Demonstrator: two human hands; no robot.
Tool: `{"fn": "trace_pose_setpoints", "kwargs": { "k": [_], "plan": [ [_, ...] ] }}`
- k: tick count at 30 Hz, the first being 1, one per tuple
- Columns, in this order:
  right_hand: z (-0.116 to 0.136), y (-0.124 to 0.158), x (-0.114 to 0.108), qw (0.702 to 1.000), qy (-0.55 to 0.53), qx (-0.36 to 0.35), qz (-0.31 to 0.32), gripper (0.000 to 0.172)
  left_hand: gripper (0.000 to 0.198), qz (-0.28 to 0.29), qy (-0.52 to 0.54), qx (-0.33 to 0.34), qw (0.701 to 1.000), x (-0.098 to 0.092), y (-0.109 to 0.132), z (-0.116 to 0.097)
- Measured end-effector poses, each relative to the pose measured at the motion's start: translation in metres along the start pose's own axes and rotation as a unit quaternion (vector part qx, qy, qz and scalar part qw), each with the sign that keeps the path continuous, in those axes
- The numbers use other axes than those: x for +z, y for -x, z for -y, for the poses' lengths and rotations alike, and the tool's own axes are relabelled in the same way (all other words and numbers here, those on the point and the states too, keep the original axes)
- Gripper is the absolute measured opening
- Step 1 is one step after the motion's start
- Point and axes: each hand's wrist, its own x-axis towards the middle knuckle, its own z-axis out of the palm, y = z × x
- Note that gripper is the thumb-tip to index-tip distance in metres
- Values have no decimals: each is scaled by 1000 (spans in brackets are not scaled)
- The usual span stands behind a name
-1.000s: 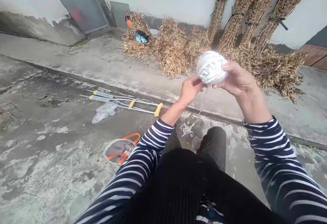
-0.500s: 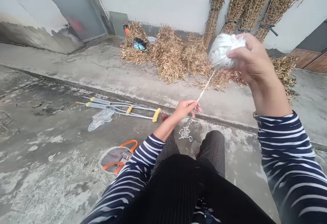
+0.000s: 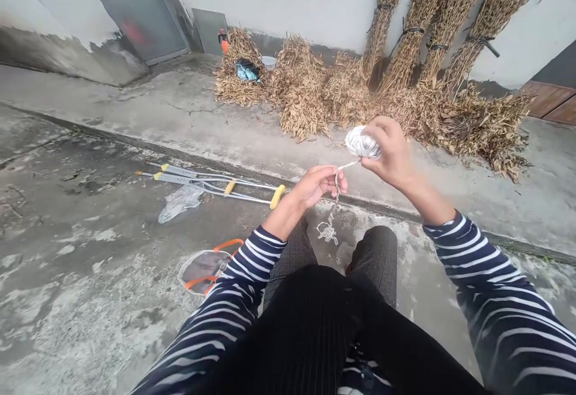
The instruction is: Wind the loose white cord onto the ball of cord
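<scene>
My right hand [image 3: 390,153] is closed around a ball of white string [image 3: 361,142], held out over the ground in front of me. From the ball a short stretch of string [image 3: 349,165] runs to my left hand [image 3: 318,186], which pinches it between thumb and fingers. Below the left fingers the string hangs down between my knees. Its loose end lies in a small tangled heap [image 3: 327,232] on the concrete.
Crutches with yellow pads [image 3: 278,197] and a clear plastic sheet [image 3: 180,202] lie to the left. An orange-handled bag [image 3: 203,269] is nearer me. Dry plant heaps [image 3: 302,98] and tied stalk bundles [image 3: 443,29] line the white wall. A low step edge crosses ahead.
My right hand has come down and left with the ball, close to my left hand. The string between them is shorter, and more of it hangs below my left hand.
</scene>
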Motion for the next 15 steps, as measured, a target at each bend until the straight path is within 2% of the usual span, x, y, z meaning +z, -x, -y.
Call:
{"fn": "trace_pose_setpoints", "kwargs": {
  "k": [3,6,8,11,13,15],
  "plan": [
    [7,21,13,994,-78,9,73,54,23,-25,24,3,999,2,-3,-1],
    [18,36,27,979,-147,64,123,61,21,-44,45,-4,998,5,-6,5],
    [24,45,35,975,-151,93,132,63,22,-54,51,-12,997,7,-7,10],
    [28,55,44,976,-137,100,138,53,22,-52,46,-25,997,10,-6,13],
    [25,58,45,979,-119,96,135,48,23,-37,33,-33,998,8,-6,11],
    [18,56,38,984,-93,85,125,51,26,-18,8,-37,999,1,-6,8]
  ]
}}
